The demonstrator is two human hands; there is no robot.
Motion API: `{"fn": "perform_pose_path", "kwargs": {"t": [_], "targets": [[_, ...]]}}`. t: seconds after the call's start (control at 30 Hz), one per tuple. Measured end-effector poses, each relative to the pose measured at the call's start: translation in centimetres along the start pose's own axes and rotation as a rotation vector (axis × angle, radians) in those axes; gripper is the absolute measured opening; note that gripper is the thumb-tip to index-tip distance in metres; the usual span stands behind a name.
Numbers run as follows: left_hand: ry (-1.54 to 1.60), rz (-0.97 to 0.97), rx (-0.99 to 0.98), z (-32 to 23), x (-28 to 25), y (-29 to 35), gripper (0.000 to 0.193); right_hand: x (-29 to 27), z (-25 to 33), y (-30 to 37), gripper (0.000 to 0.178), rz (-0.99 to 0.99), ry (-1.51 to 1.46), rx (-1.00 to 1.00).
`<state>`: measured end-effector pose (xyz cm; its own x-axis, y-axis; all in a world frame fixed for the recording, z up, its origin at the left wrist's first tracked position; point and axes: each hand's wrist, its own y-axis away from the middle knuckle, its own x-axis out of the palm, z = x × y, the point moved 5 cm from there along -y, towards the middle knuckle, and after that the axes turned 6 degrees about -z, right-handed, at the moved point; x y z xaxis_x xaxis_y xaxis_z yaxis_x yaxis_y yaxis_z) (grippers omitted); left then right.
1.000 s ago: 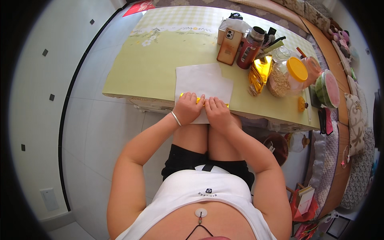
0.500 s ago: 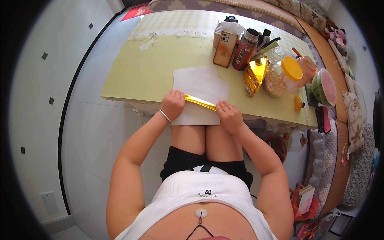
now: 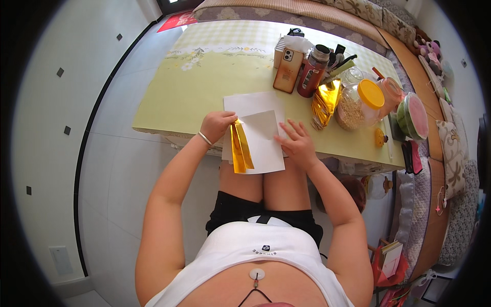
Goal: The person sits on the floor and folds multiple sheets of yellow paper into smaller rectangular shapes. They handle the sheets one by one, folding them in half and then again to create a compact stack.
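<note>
Left hand (image 3: 219, 124): my fingers and thumb close in a pinch on the far left corner of the white rectangular paper sheet (image 3: 266, 143).
Right hand (image 3: 299, 146): open, fingers spread, nothing gripped; its fingertips are at the sheet's right side, though I cannot tell whether they press on it.
Sheet: in front of me, between my hands, over the table's near edge, its near end reaching above my lap.
Folding: a shiny gold, lengthwise-creased paper band (image 3: 239, 151) runs down the sheet's left side, so I judge some folds made there; the wide white part to its right looks unfolded.
Underneath: another plain white paper sheet (image 3: 248, 102) shows beyond the far edge.
Near edge: the yellow-green covered table (image 3: 179, 92) ends just short of my thighs, leaving the sheet's near end unsupported.
Left side: broad tabletop, the most room to swing the paper.
Right side: tighter, with a crumpled gold foil packet (image 3: 327, 100) and a clear, grain-filled jar with a yellow lid (image 3: 353, 110) near my right hand.
Far side: an orange-backed phone (image 3: 289, 71) and a dark red cylindrical bottle (image 3: 313, 74) stand beyond the paper.
</note>
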<state>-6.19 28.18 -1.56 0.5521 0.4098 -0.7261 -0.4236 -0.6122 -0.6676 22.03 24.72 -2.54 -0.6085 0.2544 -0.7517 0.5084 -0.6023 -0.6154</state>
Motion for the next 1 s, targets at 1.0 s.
{"fn": "perform_pose_path", "kwargs": {"t": [1.0], "targets": [[0.112, -0.02, -0.101, -7.7, -2.8, -0.1, 0.011, 2.9, 0.2, -2.8, 0.015, 0.243, -0.252, 0.205]]}}
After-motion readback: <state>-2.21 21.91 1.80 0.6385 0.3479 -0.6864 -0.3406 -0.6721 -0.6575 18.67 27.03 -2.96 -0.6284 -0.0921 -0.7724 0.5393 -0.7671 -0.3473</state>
